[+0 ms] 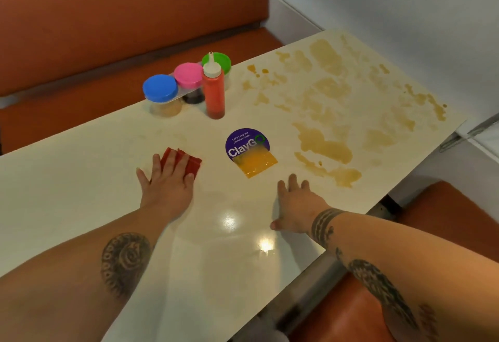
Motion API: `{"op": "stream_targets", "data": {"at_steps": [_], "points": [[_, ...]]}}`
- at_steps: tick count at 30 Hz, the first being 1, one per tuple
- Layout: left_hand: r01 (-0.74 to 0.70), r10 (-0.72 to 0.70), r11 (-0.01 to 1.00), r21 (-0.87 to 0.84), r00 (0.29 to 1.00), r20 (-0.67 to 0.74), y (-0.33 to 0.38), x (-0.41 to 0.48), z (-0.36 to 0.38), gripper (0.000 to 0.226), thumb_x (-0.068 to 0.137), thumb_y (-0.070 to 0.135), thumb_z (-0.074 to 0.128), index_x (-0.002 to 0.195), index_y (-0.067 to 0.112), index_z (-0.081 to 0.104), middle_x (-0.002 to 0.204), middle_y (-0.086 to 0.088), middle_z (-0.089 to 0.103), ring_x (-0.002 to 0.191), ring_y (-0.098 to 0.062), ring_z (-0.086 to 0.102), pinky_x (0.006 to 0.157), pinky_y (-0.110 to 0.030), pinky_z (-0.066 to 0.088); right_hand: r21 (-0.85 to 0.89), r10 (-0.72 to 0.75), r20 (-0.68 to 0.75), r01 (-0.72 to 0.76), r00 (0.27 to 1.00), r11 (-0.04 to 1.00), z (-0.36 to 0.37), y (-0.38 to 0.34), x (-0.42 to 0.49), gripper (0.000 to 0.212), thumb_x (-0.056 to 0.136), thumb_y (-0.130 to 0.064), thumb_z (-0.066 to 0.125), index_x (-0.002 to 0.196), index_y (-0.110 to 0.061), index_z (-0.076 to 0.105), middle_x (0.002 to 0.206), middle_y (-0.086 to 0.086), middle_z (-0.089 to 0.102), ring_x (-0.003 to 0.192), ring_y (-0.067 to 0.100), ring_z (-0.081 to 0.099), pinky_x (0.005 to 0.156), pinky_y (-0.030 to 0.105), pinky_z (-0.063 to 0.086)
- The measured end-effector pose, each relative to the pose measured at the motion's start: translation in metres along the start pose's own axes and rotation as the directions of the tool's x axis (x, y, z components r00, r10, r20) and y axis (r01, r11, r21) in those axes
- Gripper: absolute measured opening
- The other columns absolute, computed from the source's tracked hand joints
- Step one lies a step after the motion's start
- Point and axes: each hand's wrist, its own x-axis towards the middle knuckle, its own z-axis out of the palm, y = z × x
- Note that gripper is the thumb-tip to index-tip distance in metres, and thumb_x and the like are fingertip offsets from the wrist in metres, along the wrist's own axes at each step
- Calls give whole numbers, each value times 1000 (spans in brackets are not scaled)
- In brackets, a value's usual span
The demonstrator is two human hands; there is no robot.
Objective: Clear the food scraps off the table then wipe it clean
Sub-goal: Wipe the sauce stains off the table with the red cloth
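A cream table (81, 179) carries wide brown sauce smears (324, 144) over its right half. My left hand (168, 179) lies flat with straight fingers on a folded red cloth (189, 162) near the table's middle. My right hand (294, 206) rests flat on the bare tabletop, fingers spread, just below a yellow square patch (255, 164). The patch overlaps a round purple "ClayGo" sticker (245, 141).
At the far edge stand three jars with a blue lid (160, 87), a pink lid (188, 74) and a green lid (217, 61), beside an orange squeeze bottle (214, 93). Orange bench seats (81, 17) flank the table. A white wall (405, 4) runs along the right.
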Motion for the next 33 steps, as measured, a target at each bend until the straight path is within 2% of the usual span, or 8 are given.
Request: {"op": "stream_targets", "data": {"at_steps": [9,20,23,27,30,33], "points": [[175,-173,982,-65,984,31,-30,29,-17,60,106,50,16,161,36,-2,170,6,-10,155,-29,-14,120,-66,-5,-67,29,85,-24,996,997,-10,-8,3,117,82,-59,73,160,-12,0,166,18,-8,150,48,10,112,55,41],[319,-315,947,-47,946,74,-43,84,-37,60,106,49,21,161,36,0,170,5,-7,156,-31,-11,120,-68,-3,-82,27,96,-19,995,996,-5,-9,9,120,84,-60,70,160,-11,-7,166,20,-11,150,52,3,113,58,39],[249,-248,968,-19,968,45,-36,80,-33,60,106,48,21,161,34,3,170,3,-4,156,-31,-9,119,-69,-3,-71,28,93,-22,995,997,-1,-6,9,120,83,-60,72,160,-11,-7,166,20,-12,150,52,2,113,59,38],[16,-15,999,31,1000,-27,-7,53,-16,58,106,45,17,161,32,6,170,3,0,156,-29,-7,119,-68,-1,-51,2,58,1,998,999,1,-1,6,119,83,-60,71,161,-13,-7,167,19,-13,151,51,-1,114,59,38],[-15,16,1000,21,1000,-20,22,26,-3,57,106,43,16,161,32,5,170,3,-1,156,-28,-8,121,-66,-1,-62,-56,35,58,998,996,2,6,2,115,85,-59,69,161,-14,-4,167,18,-13,151,49,2,114,57,39],[-26,26,999,20,1000,-18,41,-3,6,59,106,42,15,162,30,3,171,1,-1,156,-29,-8,121,-65,0,-120,-159,29,162,987,980,-4,23,-10,103,89,-54,67,160,-8,8,169,14,-5,151,42,13,111,53,42]]}}
